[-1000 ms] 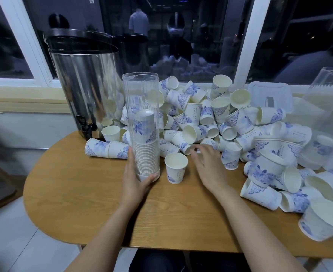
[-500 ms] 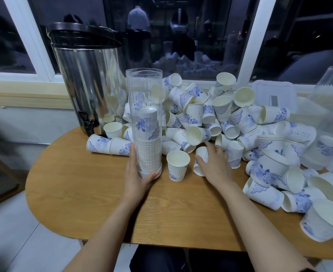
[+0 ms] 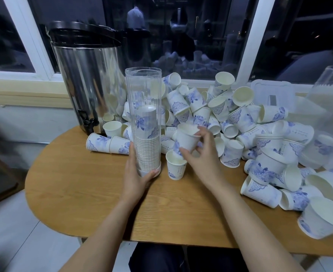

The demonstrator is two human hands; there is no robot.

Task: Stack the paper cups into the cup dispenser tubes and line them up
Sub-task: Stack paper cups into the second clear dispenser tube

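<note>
- On the wooden table [image 3: 83, 193], a clear dispenser tube [image 3: 143, 91] stands upright near the middle, with a nested stack [image 3: 147, 148] of upside-down cups filling its lower half.
- The left hand [image 3: 136, 179] grips the tube at its base, thumb curled across the front and fingers round the back.
- The right hand [image 3: 201, 161] pinches one paper cup [image 3: 187, 138] between thumb and fingertips, held tilted in the air with its mouth up.
- Just below it an upright cup [image 3: 176, 169] stands on the table beside the tube.
- A pile of loose cups [image 3: 240, 118] spreads behind and to the right.
- A metal urn [image 3: 87, 75] stands at the back left, by the window [image 3: 201, 36].
</note>
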